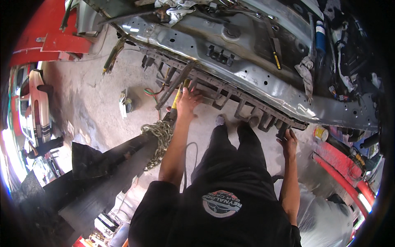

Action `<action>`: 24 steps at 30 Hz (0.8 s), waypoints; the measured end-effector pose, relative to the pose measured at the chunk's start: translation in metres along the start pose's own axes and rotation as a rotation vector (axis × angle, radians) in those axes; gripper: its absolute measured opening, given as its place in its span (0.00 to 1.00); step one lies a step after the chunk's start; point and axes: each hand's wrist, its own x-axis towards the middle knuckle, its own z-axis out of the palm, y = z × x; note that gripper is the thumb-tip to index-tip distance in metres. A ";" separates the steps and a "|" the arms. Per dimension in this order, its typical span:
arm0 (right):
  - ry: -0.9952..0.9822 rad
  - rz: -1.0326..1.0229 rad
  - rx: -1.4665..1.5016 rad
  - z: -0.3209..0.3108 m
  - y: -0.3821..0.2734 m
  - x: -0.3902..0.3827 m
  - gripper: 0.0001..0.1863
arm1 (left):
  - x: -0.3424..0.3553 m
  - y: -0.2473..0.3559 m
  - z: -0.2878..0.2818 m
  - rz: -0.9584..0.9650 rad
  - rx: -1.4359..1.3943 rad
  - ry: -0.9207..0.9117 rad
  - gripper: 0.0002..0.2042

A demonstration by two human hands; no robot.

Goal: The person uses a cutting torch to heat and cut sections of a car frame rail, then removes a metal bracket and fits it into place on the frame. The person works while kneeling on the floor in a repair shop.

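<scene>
A long dark grey slotted bracket (pixel 242 99) runs below the front edge of a bare metal car body panel (pixel 247 76). My left hand (pixel 189 103) reaches up to its middle part, fingers spread against it and beside a yellow and black bar (pixel 177 98). Whether those fingertips hook behind the bracket is hidden. At the bracket's right end, my right hand (pixel 289 143) has its fingers curled on the end piece. An angled metal arm (pixel 175 85) crosses the bracket just left of my left hand.
A heavy dark beam (pixel 119 158) wrapped with a metal chain (pixel 162 133) lies at the left. Red and green wires (pixel 150 92) hang beside it. A yellow-handled tool (pixel 277 59) and rags (pixel 305 74) lie on the car body. Red bars (pixel 339 175) stand at the right, near a round can (pixel 321 133).
</scene>
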 end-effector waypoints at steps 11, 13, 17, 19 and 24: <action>-0.060 -0.011 0.071 -0.005 0.001 0.008 0.26 | 0.001 -0.002 -0.010 0.041 -0.039 0.042 0.24; -0.074 -0.003 0.041 -0.008 -0.004 0.006 0.27 | 0.000 -0.001 -0.011 0.033 -0.060 0.072 0.23; -0.140 0.011 0.034 -0.013 0.002 0.012 0.29 | 0.003 0.009 0.003 0.024 -0.036 0.148 0.21; -0.169 0.011 0.040 -0.016 0.005 0.013 0.28 | 0.002 0.008 0.009 0.005 -0.035 0.213 0.21; -0.217 -0.016 0.049 -0.017 0.002 0.011 0.25 | 0.000 0.005 0.008 0.025 -0.038 0.160 0.23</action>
